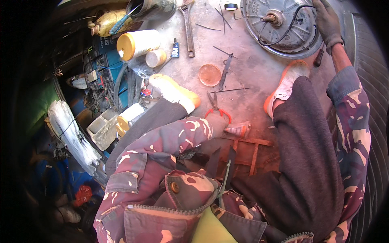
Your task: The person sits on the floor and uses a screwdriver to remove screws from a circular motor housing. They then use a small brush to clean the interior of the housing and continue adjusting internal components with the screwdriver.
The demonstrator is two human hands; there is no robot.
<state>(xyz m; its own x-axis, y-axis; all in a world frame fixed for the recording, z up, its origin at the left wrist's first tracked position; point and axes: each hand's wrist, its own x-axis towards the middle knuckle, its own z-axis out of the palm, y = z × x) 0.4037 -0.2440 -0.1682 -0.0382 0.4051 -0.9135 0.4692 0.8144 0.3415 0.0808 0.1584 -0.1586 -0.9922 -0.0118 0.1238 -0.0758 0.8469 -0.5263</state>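
Observation:
My left hand (pixel 220 121), in a greyish glove and low between my shoes, is closed at the red handles of a pair of scissors (pixel 214 103). The scissors' blades point away from me; the fingers are partly hidden. At the upper right, my right hand (pixel 329 22), also gloved, grips the outer edge of a round metal wheel hub motor (pixel 298 35). The motor lies flat, with a black cable (pixel 292 25) curving over its face from the central axle. Past the scissors are a folding knife (pixel 225 73) and a round reddish-brown lid (pixel 210 75).
An adjustable wrench (pixel 187 30), a small tube (pixel 175 48) and thin dark strips (pixel 225 18) lie on the floor. Left of them are a white bottle with a yellow cap (pixel 137 43) and a blue battery (pixel 106 67). A dark-handled tool (pixel 319 57) rests below the motor.

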